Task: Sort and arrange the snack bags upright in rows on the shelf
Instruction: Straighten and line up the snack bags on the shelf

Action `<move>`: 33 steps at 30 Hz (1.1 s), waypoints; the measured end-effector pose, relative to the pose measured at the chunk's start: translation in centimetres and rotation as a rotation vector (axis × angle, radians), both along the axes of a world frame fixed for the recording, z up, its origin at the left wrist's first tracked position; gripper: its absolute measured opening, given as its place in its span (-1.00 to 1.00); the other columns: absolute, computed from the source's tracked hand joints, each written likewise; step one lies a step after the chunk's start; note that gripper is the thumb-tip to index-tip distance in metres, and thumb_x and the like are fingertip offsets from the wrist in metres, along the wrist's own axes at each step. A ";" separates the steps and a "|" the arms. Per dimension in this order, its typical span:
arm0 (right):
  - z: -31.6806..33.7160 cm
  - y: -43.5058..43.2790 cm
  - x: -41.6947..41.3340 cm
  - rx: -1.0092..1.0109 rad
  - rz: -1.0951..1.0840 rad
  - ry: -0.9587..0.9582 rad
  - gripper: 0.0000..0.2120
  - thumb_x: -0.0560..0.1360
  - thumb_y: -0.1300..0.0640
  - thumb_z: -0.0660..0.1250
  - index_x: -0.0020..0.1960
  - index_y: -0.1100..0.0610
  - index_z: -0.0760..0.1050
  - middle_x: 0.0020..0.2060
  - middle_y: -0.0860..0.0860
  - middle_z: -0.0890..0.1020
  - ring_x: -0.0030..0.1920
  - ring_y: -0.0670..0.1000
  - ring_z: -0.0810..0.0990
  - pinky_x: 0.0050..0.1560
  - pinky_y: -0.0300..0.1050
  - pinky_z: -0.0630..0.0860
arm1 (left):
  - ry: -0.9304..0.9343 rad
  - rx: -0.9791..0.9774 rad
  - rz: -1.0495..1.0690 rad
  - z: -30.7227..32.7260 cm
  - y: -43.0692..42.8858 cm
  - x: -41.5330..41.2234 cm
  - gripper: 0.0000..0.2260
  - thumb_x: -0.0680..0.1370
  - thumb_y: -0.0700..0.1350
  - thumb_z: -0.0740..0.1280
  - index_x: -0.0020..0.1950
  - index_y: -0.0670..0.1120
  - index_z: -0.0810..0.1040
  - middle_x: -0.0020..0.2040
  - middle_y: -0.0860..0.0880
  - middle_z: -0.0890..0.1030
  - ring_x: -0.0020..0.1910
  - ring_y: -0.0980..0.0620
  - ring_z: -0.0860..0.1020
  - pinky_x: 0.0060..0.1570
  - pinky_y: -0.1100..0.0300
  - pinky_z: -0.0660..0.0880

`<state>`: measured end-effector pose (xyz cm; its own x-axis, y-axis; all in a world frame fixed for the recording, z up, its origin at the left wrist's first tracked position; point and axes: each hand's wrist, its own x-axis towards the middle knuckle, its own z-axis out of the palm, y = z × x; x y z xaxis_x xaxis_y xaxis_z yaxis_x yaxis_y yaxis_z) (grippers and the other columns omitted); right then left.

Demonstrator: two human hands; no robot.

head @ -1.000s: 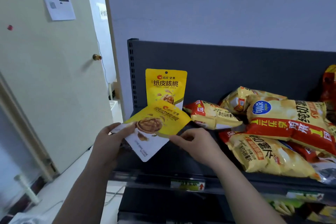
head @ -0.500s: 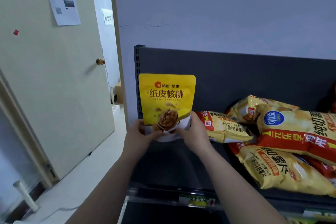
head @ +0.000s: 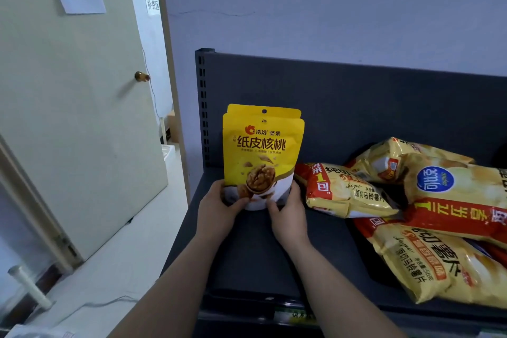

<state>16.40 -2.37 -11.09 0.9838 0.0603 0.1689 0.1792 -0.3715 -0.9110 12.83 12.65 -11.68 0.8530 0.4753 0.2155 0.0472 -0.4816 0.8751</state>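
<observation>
A yellow walnut bag (head: 262, 151) stands upright at the left end of the dark shelf (head: 247, 250). A second, matching yellow bag (head: 285, 113) stands right behind it, only its top edge showing. My left hand (head: 216, 208) grips the front bag's lower left corner. My right hand (head: 286, 212) grips its lower right corner. To the right, several yellow and red potato chip bags (head: 345, 191) lie flat in a loose pile.
The shelf's dark back panel (head: 356, 107) rises behind the bags, with a slotted upright post (head: 202, 107) at its left end. A pale door (head: 68, 118) with a brass knob stands open on the left. White floor lies below it.
The walnut bag was tilted and held in the air a second ago. Both hands turned it upright and set it in front of the standing bag at the shelf's left end.
</observation>
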 end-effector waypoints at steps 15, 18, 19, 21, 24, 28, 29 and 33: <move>3.5 -1.5 -4.6 -0.206 0.151 0.005 -0.70 0.58 0.13 0.24 0.30 0.10 0.42 0.21 -0.03 0.53 0.20 -0.01 0.51 0.14 -0.04 0.51 | 0.059 -0.045 0.023 1.2 -0.5 -2.9 -0.24 0.46 0.15 0.43 0.53 -0.14 0.24 0.47 -0.11 0.37 0.46 -0.11 0.33 0.40 -0.09 0.32; 5.6 -3.5 -5.6 -0.169 0.146 -0.089 -0.66 0.57 0.09 0.26 0.32 0.09 0.49 0.20 -0.11 0.57 0.21 -0.13 0.53 0.25 -0.12 0.50 | -0.069 -0.002 0.093 2.8 -2.0 -4.5 -0.45 0.50 0.03 0.44 0.43 -0.09 0.38 0.31 -0.07 0.50 0.31 -0.06 0.46 0.27 -0.02 0.43; 6.4 -4.4 -5.9 -0.165 0.122 -0.119 -0.71 0.58 0.14 0.27 0.28 0.08 0.52 0.13 -0.14 0.59 0.13 -0.17 0.54 0.19 -0.24 0.49 | -0.102 -0.002 0.091 3.5 -2.8 -5.0 -0.52 0.50 0.02 0.44 0.36 -0.07 0.42 0.24 -0.05 0.53 0.22 -0.04 0.50 0.19 0.00 0.47; 8.0 -6.4 -6.3 -0.170 0.054 -0.167 -0.73 0.58 0.17 0.30 0.27 0.08 0.53 0.11 -0.11 0.61 0.10 -0.16 0.55 0.14 -0.27 0.49 | -0.142 -0.030 0.038 4.8 -4.5 -5.8 -0.65 0.50 -0.01 0.45 0.23 -0.05 0.47 0.10 0.01 0.57 0.05 0.04 0.54 0.04 0.12 0.47; 9.7 -9.6 -6.5 -0.240 -0.037 -0.199 -0.67 0.58 0.09 0.32 0.33 0.08 0.51 0.21 -0.07 0.59 0.22 -0.08 0.53 0.26 -0.10 0.49 | -0.168 -0.091 -0.060 6.6 -7.6 -6.4 -0.79 0.53 -0.04 0.42 0.10 -0.03 0.49 -0.02 0.07 0.60 -0.09 0.19 0.55 -0.19 0.39 0.39; 11.9 -14.8 -6.7 -0.300 -0.194 -0.273 -0.66 0.59 0.07 0.29 0.35 0.10 0.49 0.26 -0.04 0.55 0.26 -0.08 0.48 0.23 -0.22 0.39 | -0.212 -0.180 -0.232 8.6 -12.3 -5.7 -0.82 0.53 -0.11 0.42 0.11 -0.09 0.54 -0.02 0.07 0.62 -0.06 0.20 0.58 -0.17 0.50 0.46; 12.5 -16.2 -6.9 -0.306 -0.234 -0.300 -0.67 0.59 0.07 0.29 0.34 0.11 0.49 0.26 -0.04 0.55 0.27 -0.07 0.47 0.22 -0.24 0.36 | -0.219 -0.195 -0.277 8.9 -13.4 -5.4 -0.80 0.53 -0.12 0.43 0.12 -0.10 0.54 -0.02 0.06 0.62 -0.04 0.18 0.59 -0.13 0.45 0.49; 13.8 -22.1 -6.5 -0.323 -0.388 -0.337 -0.70 0.59 0.07 0.27 0.29 0.11 0.52 0.25 -0.02 0.55 0.29 -0.02 0.46 0.28 -0.13 0.36 | -0.205 -0.154 -0.416 9.7 -17.9 -4.1 -0.71 0.52 -0.05 0.44 0.19 -0.01 0.49 0.07 0.09 0.58 0.10 0.11 0.56 0.07 0.28 0.51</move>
<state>9.86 -24.45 2.70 0.8397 -0.1924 0.5078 0.2341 -0.7156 -0.6581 8.77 -5.30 -1.97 0.9247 0.1428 0.3528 -0.3024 -0.2874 0.9088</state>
